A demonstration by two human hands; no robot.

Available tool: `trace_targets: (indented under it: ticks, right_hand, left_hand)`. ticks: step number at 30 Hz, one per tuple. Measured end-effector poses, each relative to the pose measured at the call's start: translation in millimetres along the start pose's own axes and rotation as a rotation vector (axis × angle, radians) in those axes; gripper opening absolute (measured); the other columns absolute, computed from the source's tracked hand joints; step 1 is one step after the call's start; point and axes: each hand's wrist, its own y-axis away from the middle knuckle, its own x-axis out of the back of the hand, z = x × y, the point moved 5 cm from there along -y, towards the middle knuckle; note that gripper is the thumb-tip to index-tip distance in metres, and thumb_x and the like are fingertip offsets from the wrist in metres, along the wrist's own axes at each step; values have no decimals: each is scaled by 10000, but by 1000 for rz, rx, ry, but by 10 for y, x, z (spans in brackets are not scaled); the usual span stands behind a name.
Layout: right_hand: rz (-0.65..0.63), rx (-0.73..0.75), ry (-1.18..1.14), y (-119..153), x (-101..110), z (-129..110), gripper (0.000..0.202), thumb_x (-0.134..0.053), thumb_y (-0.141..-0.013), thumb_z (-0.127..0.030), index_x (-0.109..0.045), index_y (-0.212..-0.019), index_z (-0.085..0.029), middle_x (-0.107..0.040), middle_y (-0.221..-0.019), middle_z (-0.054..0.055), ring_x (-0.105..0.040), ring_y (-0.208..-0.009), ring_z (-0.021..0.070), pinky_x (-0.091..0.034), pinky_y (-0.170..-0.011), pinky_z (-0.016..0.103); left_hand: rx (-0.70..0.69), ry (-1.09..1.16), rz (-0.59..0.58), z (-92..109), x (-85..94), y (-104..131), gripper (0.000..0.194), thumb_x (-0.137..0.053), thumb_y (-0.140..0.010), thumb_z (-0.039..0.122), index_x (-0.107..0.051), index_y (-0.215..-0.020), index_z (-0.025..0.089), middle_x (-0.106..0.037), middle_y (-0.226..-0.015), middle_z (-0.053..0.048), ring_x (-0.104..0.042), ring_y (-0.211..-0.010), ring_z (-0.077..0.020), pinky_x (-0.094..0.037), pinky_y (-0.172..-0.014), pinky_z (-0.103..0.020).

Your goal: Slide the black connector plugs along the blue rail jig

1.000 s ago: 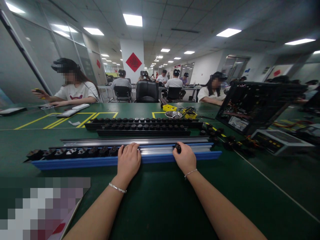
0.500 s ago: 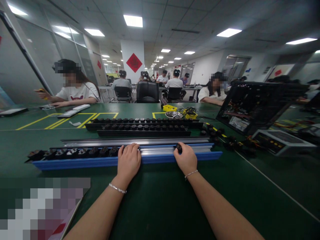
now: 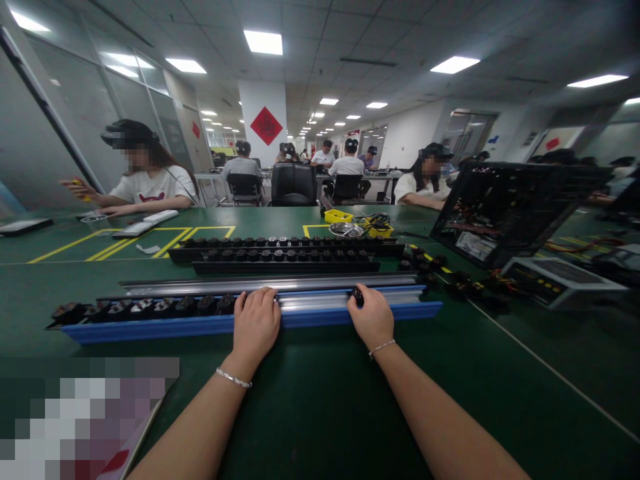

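A long blue rail (image 3: 210,325) with a silvery inner channel lies crosswise in front of me. A row of black plug-like modules (image 3: 164,307) with metal prongs sits along its left part. My left hand (image 3: 257,315) is closed over the rail at the right end of that row, its fingers curled across the channel and partly hiding what is under them. Further right, my right hand (image 3: 371,312) pinches a small black plug-like module (image 3: 357,296) at the channel. Bare silvery channel shows between my hands.
Behind lie another silver-and-black rail (image 3: 200,287) and two black strips (image 3: 285,267) filled with modules. Loose black modules (image 3: 463,287), a power supply unit (image 3: 560,283) and an open computer case (image 3: 515,213) stand right. Farther back are a yellow bin (image 3: 338,217) and metal dish (image 3: 346,230). Co-workers sit beyond.
Both hands keep their grips and places on the rail. The whole view shifts slightly left. A co-worker's raised hand on the left moves a little.
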Motion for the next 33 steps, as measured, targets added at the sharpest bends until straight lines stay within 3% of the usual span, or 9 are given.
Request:
trace_targets:
  ticks: [33]
  right_hand:
    - [0,-51,55,-26,55,132,349,-457,-798,-261,-625,-1077,-134,-662,-1024,103,-565,-963,218,-402,-864,333]
  left_hand:
    - [3,31,12,1,0,5,308,-392,-862,229,-585,-1097,179,-641,-1113,-111,-559,-1047,-254,-273,-1019,-467]
